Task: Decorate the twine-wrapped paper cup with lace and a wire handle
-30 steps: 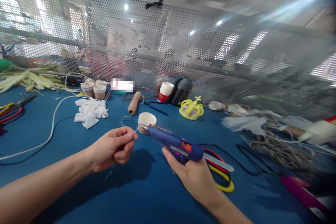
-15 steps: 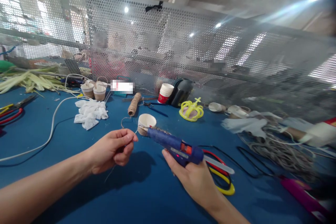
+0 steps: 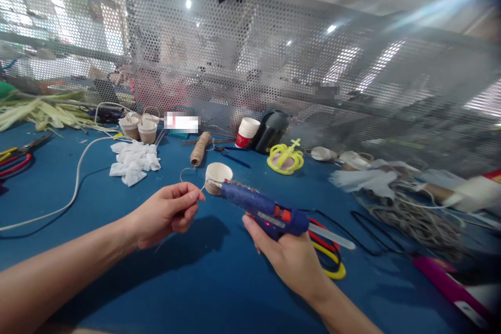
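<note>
Pinched between the thumb and fingers of my left hand (image 3: 178,211) is a thin twine (image 3: 202,187), which runs up toward a small white cup (image 3: 219,172) with twine wrapped round its lower part. My right hand (image 3: 287,255) is wrapped round a blue glue gun (image 3: 262,207) with a small red light on. The gun's metal nozzle points left, in front of the cup and close to the twine. A clear glue stick (image 3: 332,236) sticks out of its back. Behind the cup lies a brown twine spool (image 3: 200,149).
Left are crumpled white cloth (image 3: 135,160), two wrapped cups (image 3: 147,130), a white cord and red-and-yellow-handled scissors (image 3: 19,159). Behind stand paper cups (image 3: 247,132) and a yellow crown (image 3: 285,157). Grey cord (image 3: 418,222) and a magenta tool (image 3: 450,287) lie right.
The view has tilted slightly, so the table's things sit a little higher. The glue gun has shifted slightly right at its back end. Both hands keep their holds.
</note>
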`<state>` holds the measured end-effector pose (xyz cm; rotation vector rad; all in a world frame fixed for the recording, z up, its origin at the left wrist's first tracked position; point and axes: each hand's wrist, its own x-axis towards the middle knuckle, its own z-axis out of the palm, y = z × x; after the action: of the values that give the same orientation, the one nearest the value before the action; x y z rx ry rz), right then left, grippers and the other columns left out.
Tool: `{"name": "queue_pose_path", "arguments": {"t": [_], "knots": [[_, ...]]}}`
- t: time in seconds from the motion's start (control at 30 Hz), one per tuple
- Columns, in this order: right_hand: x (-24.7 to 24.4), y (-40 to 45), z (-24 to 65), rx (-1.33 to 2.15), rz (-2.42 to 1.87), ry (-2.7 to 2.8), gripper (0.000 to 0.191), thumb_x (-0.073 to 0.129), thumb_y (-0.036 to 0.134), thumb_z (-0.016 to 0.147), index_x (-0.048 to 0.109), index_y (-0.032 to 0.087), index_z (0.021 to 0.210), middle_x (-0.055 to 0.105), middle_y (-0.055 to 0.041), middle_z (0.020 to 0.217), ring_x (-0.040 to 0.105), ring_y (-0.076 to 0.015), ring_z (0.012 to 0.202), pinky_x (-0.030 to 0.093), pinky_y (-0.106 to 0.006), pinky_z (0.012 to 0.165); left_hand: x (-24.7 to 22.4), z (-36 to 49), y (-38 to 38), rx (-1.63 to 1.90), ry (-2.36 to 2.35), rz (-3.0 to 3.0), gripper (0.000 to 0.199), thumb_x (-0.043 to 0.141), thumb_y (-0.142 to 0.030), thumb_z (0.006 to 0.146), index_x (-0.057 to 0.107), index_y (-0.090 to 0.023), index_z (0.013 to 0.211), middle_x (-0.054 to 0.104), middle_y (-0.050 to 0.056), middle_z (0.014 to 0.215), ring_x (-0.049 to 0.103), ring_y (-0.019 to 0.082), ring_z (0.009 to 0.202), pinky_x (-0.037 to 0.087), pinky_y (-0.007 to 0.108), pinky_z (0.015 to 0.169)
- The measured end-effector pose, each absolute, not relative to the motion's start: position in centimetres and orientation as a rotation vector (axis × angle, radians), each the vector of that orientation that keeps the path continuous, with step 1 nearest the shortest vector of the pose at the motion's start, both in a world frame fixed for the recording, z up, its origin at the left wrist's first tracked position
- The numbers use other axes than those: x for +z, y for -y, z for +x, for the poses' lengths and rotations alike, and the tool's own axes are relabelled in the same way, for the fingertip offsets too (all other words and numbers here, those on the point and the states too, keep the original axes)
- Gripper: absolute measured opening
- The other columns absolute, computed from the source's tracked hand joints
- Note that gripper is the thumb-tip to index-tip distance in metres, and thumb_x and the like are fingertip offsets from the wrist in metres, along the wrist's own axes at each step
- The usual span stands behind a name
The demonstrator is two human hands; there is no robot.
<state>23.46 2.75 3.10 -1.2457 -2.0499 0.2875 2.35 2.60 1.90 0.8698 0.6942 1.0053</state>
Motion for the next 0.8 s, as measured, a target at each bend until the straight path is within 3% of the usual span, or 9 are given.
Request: {"name": "queue_pose_path", "arguments": {"t": [0.8], "knots": [[3.53,-2.89,23.56,0.279,-1.228,2.058,0.024,0.051,0.039,0.076,0.065,0.02,0.074,0.062,-0.0019,0.053,0.063,-0.0222,0.065,0.051,-0.031,0.063,2.05,2.02,-2.85,1.084,-1.067,1.224,0.023,0.056,-0.037,0.074,0.048,-0.016,0.075,0.045,-0.006,0.057,0.033,0.004,0.048,0.024,0.017,0.045]]}}
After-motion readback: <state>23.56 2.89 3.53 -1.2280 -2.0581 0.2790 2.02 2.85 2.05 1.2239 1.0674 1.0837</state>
